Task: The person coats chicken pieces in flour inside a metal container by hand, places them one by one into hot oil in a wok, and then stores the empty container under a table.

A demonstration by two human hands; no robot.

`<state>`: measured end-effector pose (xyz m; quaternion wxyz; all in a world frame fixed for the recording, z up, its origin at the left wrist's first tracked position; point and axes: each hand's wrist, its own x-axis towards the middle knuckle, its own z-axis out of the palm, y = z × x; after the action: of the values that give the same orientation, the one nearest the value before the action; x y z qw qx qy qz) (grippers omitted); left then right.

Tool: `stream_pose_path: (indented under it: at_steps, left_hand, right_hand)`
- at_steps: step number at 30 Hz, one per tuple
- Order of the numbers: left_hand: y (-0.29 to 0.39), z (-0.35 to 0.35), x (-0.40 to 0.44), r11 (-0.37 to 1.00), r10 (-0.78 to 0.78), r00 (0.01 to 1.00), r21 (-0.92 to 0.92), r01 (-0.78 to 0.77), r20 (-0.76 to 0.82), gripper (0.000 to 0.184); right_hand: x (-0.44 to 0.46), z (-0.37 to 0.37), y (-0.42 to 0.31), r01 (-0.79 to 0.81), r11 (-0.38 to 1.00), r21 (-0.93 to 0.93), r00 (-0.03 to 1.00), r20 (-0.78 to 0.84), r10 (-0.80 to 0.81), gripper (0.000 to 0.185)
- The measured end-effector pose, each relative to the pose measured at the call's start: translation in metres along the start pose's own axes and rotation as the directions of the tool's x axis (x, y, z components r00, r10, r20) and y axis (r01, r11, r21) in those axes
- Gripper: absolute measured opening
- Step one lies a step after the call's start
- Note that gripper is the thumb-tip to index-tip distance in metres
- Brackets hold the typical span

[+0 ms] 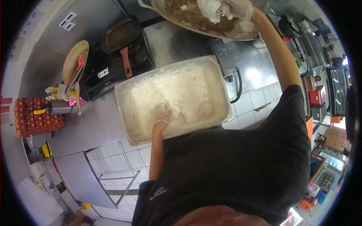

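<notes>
A large metal tray [124,128] of white flour [151,90] lies in front of me. My left hand [163,112], in a clear glove dusted with flour, rests in it with the fingers stretched into the flour. Just right of it are flour-coated pieces that look like chicken [205,109]. At the top, my gloved right hand [241,11] is closed around a floured piece of chicken [214,11], over a wide pan of brown oil [181,17]. Its fingertips are partly hidden.
A black stove [113,71] with a square frying pan [120,35] stands behind the tray at left. Farther left are a round pan [73,56] with utensils and stacked egg trays [36,118]. A black hose [240,84] hangs right of the tray.
</notes>
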<state>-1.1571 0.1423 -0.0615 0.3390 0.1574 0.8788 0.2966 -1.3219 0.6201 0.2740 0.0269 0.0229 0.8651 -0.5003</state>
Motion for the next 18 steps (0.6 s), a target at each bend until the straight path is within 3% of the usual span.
stream_pose_path:
  at_steps: [1, 3, 4, 5, 6, 8, 9, 10, 12, 15, 17, 18]
  left_hand:
    - [-0.004, 0.007, 0.003, 0.999, -0.019, 0.999, 0.047, 0.021, -0.049, 0.079]
    - [-0.012, 0.018, 0.01, 0.995, -0.034, 0.993, 0.092, 0.045, -0.114, 0.072]
    - [-0.015, 0.021, 0.015, 0.985, -0.094, 0.992, 0.136, 0.105, -0.083, 0.074]
    - [-0.017, 0.023, 0.017, 0.969, -0.157, 0.986, 0.183, 0.165, -0.056, 0.075]
    - [-0.012, 0.021, 0.015, 0.968, -0.155, 0.985, 0.186, 0.166, -0.072, 0.075]
    - [-0.002, 0.018, 0.006, 0.982, -0.136, 0.985, 0.115, 0.149, -0.109, 0.077]
    - [0.002, 0.014, 0.006, 0.981, -0.137, 0.982, 0.121, 0.153, -0.126, 0.077]
    - [0.004, 0.009, 0.005, 0.954, -0.048, 0.997, 0.294, 0.062, -0.054, 0.071]
    - [-0.01, 0.019, 0.006, 0.888, 0.017, 1.0, 0.459, -0.026, 0.023, 0.066]
    - [-0.028, 0.034, 0.017, 0.956, 0.043, 0.988, 0.293, 0.002, -0.148, 0.073]
    - [0.036, -0.005, -0.005, 0.982, -0.167, 0.98, 0.074, 0.175, -0.108, 0.079]
    - [0.035, -0.004, -0.004, 0.98, -0.172, 0.978, 0.077, 0.182, -0.12, 0.079]
  right_hand:
    - [0.012, -0.005, 0.007, 0.004, 1.0, -0.005, 1.0, -0.003, -0.004, 0.035]
    - [0.037, -0.011, 0.02, -0.272, 0.951, 0.145, 0.957, 0.143, 0.252, 0.035]
    - [0.061, -0.017, 0.043, -0.259, 0.955, 0.144, 0.96, 0.141, 0.24, 0.035]
    - [0.091, -0.025, 0.075, -0.212, 0.959, -0.191, 0.976, 0.012, 0.218, 0.04]
    - [0.11, -0.028, 0.091, -0.183, 0.844, -0.503, 0.983, -0.107, 0.15, 0.046]
    - [0.13, -0.02, 0.075, -0.125, 0.887, -0.445, 0.991, -0.097, 0.091, 0.042]
    - [0.145, -0.017, 0.058, -0.277, 0.893, -0.353, 0.961, -0.108, 0.256, 0.04]
    - [0.159, -0.015, 0.059, -0.346, 0.889, -0.3, 0.938, -0.102, 0.331, 0.039]
    - [0.188, -0.009, 0.062, -0.439, 0.861, -0.254, 0.898, -0.094, 0.43, 0.038]
    - [0.223, 0.006, 0.068, -0.429, 0.814, -0.392, 0.902, -0.134, 0.411, 0.038]
    - [0.239, 0.016, 0.071, -0.416, 0.759, -0.501, 0.908, -0.181, 0.378, 0.037]
    - [0.246, 0.021, 0.072, -0.414, 0.728, -0.547, 0.909, -0.206, 0.362, 0.037]
